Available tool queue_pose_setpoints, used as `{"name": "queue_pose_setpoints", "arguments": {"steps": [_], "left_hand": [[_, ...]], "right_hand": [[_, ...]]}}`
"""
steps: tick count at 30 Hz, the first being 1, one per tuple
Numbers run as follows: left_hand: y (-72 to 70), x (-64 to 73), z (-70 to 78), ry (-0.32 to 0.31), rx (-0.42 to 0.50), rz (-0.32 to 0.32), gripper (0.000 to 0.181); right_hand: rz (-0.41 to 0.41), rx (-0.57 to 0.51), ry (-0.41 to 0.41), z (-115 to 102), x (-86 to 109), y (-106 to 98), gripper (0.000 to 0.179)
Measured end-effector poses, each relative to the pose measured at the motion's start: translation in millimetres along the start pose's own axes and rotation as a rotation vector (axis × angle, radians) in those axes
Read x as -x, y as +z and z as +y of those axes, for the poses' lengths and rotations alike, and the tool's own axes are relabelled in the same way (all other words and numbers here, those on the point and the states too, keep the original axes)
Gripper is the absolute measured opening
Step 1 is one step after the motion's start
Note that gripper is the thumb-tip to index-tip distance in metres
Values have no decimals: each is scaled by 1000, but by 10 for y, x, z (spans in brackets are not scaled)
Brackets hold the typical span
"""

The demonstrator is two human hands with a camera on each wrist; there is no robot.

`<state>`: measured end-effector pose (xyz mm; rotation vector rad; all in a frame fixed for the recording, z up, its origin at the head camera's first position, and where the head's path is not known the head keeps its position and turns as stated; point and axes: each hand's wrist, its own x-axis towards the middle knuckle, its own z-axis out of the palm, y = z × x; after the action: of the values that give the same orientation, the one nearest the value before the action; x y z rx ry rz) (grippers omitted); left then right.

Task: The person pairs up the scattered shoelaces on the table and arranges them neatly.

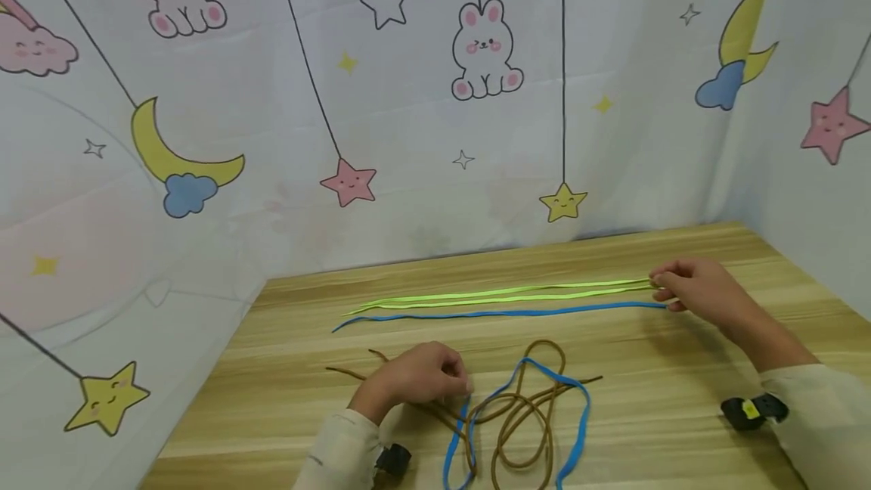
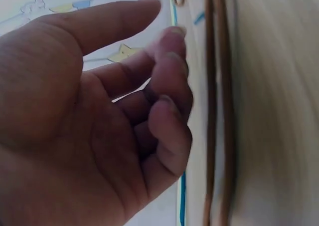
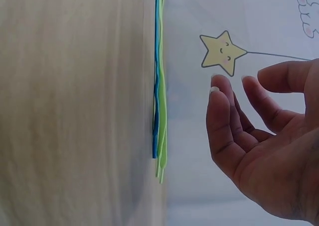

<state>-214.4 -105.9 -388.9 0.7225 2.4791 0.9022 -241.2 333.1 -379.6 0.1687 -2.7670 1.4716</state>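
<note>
My right hand (image 1: 708, 295) hovers by the right ends of two light-green laces (image 1: 524, 297) and one straight blue lace (image 1: 524, 313), which lie side by side on the table. In the right wrist view its fingers curve loosely around bare air, apart from the lace ends (image 3: 162, 161). Over the left part of a tangle, my left hand (image 1: 418, 375) hangs with thumb and fingers parted and nothing between them. That tangle is a looped brown cord (image 1: 544, 342) crossed by a second blue lace (image 1: 584, 422). Two brown strands (image 2: 227, 106) run past the fingertips in the left wrist view.
The wood-grain table (image 1: 653, 429) ends at a white curtain (image 1: 422, 127) printed with stars, moons and rabbits, which hangs along the back and sides. Black straps (image 1: 754, 410) sit at both wrists.
</note>
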Motion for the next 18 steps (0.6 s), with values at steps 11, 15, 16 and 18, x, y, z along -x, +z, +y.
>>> {"name": "queue_pose_setpoints", "arguments": {"steps": [11, 15, 16, 18], "left_hand": [[200, -52, 156, 24, -48, -1, 14], [250, -57, 179, 23, -128, 42, 11], [259, -56, 188, 19, -143, 46, 9], [278, -57, 203, 10, -164, 52, 6]], "right_hand": [[-23, 12, -28, -48, 6, 58, 43], [-33, 12, -32, -59, 12, 71, 41], [-36, 11, -30, -61, 14, 74, 41], [-42, 11, -28, -60, 17, 82, 41]]}}
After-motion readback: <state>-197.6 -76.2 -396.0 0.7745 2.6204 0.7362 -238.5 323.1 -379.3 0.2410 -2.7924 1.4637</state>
